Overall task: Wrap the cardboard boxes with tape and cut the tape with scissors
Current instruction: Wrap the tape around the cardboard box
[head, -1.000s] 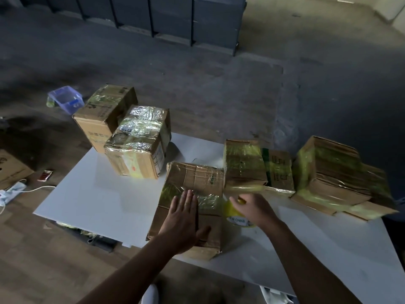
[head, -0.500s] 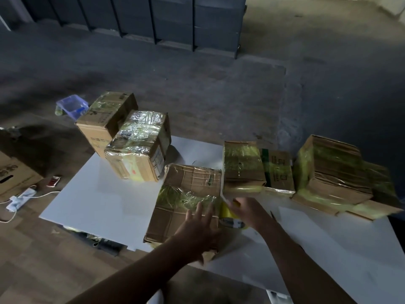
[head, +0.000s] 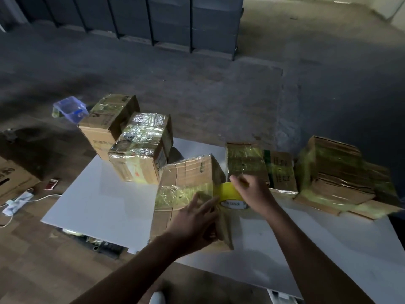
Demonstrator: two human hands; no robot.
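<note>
1. At the left end of the table (head: 105, 205), two taped boxes are standing and touching: a rear box (head: 107, 126) and a front box (head: 140, 150).
2. Your left hand (head: 195, 220) is pressing, fingers straight and spread, on the one middle box (head: 188, 178) at the table's near edge.
3. Your right hand (head: 252, 191) is gripping the single yellow tape roll (head: 230, 194), fingers curled over it, against that box's right side.
4. Two more taped boxes (head: 245, 163) are sitting just beyond the roll, with a taped pile (head: 333, 167) farther right.
</note>
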